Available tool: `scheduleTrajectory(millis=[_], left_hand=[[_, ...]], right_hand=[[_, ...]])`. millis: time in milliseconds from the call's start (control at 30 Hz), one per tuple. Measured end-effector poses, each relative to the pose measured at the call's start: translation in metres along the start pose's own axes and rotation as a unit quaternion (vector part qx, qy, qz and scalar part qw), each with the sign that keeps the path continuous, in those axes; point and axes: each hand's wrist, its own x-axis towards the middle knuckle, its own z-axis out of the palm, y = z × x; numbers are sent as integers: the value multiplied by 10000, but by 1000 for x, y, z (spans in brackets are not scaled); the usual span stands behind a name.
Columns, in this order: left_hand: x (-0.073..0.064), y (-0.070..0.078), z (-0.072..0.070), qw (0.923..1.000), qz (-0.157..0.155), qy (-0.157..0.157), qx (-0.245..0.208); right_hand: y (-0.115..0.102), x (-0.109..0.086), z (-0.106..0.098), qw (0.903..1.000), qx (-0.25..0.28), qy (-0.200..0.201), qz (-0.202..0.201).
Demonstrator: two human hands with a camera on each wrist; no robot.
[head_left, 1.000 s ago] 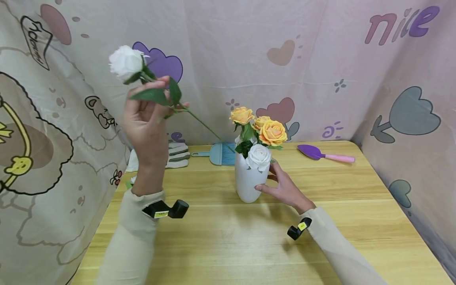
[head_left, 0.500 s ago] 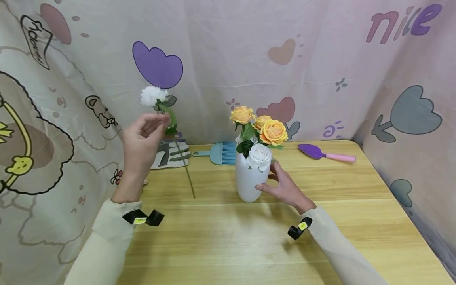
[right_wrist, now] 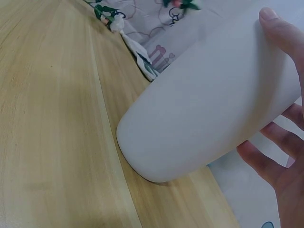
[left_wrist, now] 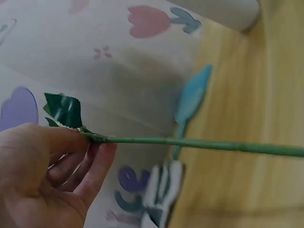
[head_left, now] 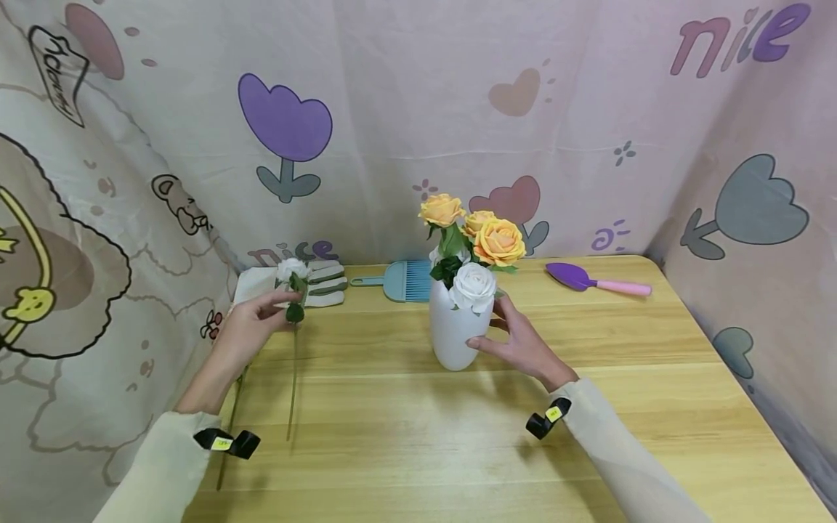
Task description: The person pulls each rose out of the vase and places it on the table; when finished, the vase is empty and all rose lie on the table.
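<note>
My left hand [head_left: 251, 323] pinches the green stem [left_wrist: 190, 142] of a white rose [head_left: 292, 270] close under its leaves [left_wrist: 63, 110]. The bloom points up and the bare stem hangs down over the left part of the table. On the right, my right hand [head_left: 526, 345] grips the side of a white vase [head_left: 458, 338], which stands upright; the thumb [right_wrist: 275, 28] lies along the near wall. Several yellow roses [head_left: 500, 242] and a white rose [head_left: 474, 287] stick out of its mouth, their stems hidden inside.
Another flower stem [head_left: 230, 436] lies on the wooden table [head_left: 405, 450], partly behind my left forearm. Striped work gloves [head_left: 325, 283], a small light blue brush [head_left: 405, 282] and a purple trowel with pink handle [head_left: 595, 282] line the back edge. A printed cloth [head_left: 392, 109] hangs behind.
My left hand has lowered the white rose from high on the left to near table height, its stem swinging from slanted to nearly vertical. My right hand stays on the vase.
</note>
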Motion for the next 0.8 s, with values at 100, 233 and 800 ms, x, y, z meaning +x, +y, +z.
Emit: scheduleTrajectory(millis=[100,233,800], left_hand=[[-4,-20,2,9999,15,-103,59],[-9,-47,8,9997,-89,-204,-117],[-17,-96,31,9980,-603,-140,-151]], right_hand=[[0,0,0,10000,-9,-2,40],[0,0,0,10000,-1,-8,46],[-1,0,1,10000,-21,0,33]])
